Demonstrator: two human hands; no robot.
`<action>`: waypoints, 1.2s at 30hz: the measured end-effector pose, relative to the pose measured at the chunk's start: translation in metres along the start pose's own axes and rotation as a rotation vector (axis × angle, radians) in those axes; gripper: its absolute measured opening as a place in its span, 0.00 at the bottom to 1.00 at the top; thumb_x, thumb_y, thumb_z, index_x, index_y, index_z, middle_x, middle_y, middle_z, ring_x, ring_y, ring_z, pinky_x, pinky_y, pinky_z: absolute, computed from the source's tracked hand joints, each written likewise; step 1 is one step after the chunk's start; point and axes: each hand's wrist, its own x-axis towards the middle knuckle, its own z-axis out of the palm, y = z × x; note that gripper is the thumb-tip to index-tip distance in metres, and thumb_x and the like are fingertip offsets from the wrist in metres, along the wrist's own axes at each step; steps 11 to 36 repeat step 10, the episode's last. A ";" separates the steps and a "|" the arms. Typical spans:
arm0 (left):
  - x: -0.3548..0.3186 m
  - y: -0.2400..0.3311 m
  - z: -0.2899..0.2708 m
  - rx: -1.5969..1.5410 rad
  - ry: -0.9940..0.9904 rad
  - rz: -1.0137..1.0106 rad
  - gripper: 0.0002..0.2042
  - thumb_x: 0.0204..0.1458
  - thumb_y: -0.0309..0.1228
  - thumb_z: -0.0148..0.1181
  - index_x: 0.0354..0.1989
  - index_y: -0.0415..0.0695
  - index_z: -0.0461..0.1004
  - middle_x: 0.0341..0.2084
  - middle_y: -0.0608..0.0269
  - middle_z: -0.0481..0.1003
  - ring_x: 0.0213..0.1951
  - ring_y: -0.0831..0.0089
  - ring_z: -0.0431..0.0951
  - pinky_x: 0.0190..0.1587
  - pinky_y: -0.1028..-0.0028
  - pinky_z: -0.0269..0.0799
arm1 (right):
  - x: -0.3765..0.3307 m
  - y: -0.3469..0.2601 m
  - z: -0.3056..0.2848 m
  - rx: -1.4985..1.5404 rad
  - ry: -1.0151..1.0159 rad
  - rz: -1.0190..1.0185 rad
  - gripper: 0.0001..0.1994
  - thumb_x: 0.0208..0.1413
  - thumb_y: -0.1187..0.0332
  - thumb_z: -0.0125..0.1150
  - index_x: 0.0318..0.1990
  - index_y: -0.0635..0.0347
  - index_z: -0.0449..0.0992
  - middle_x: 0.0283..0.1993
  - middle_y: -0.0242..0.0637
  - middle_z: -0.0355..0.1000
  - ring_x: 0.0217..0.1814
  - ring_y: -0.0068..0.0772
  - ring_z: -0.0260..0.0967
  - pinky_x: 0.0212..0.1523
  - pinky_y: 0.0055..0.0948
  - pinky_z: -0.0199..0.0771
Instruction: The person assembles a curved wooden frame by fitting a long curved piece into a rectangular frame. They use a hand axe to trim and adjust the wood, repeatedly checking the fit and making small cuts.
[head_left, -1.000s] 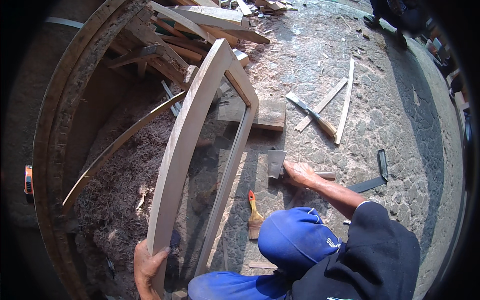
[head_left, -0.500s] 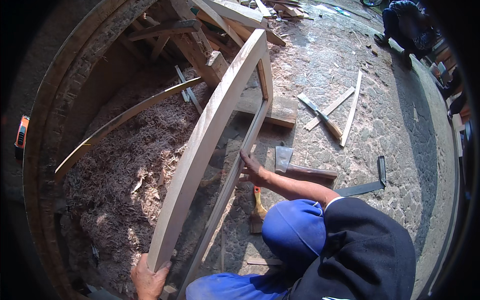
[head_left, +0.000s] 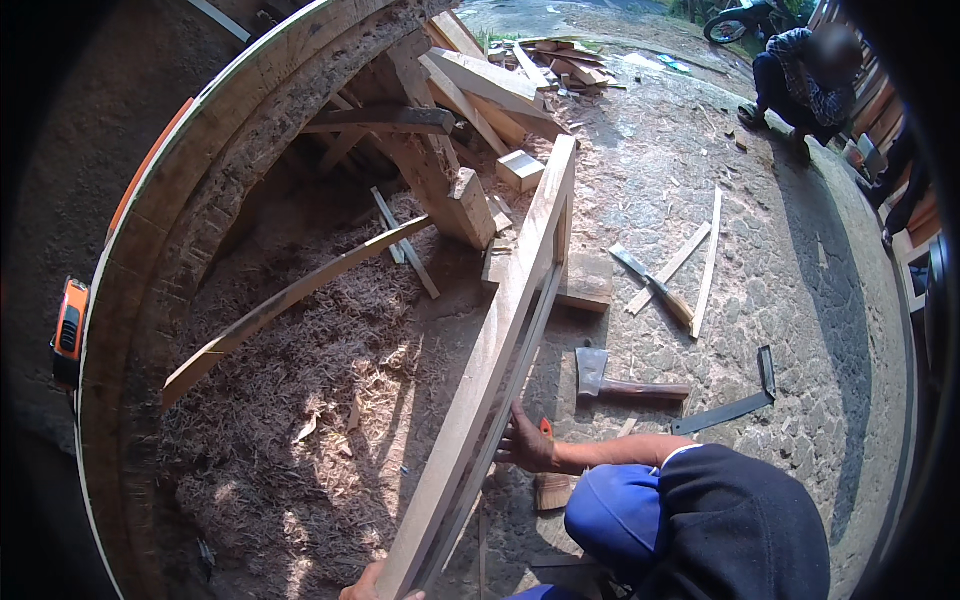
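Observation:
A long, narrow wooden frame [head_left: 482, 375] stands tilted on its edge and runs away from me, its far end by a thick wood block. My left hand [head_left: 372, 583] grips its near end at the bottom of the view, partly cut off by the picture's edge. Against the frame's right-hand rail rests my right hand [head_left: 527, 442], its fingers behind the rail and partly hidden. A brush [head_left: 553, 490] with a red-tipped handle lies just under my right wrist. Right of the frame is a hatchet [head_left: 625, 385] with a dark wooden handle.
A chisel [head_left: 655, 288] lies across thin wood strips [head_left: 706, 265], with a metal square [head_left: 735, 408] nearer. Wood shavings [head_left: 300, 450] cover the ground at left, beside a big curved timber [head_left: 120, 400] holding an orange tape measure [head_left: 70, 330]. Another person [head_left: 800, 85] crouches at far right.
The frame has turned more edge-on, its opening now narrower, and its far end sits lower in view. Both hands have stayed on it. My view has shifted, showing more of the far ground.

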 end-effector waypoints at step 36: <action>-0.055 0.048 -0.029 -0.230 0.038 0.106 0.26 0.43 0.26 0.73 0.54 0.36 0.78 0.37 0.44 0.85 0.43 0.57 0.88 0.47 0.63 0.82 | -0.109 -0.051 0.074 0.049 0.370 -0.060 0.53 0.51 0.15 0.42 0.74 0.46 0.61 0.69 0.46 0.66 0.71 0.48 0.64 0.72 0.56 0.62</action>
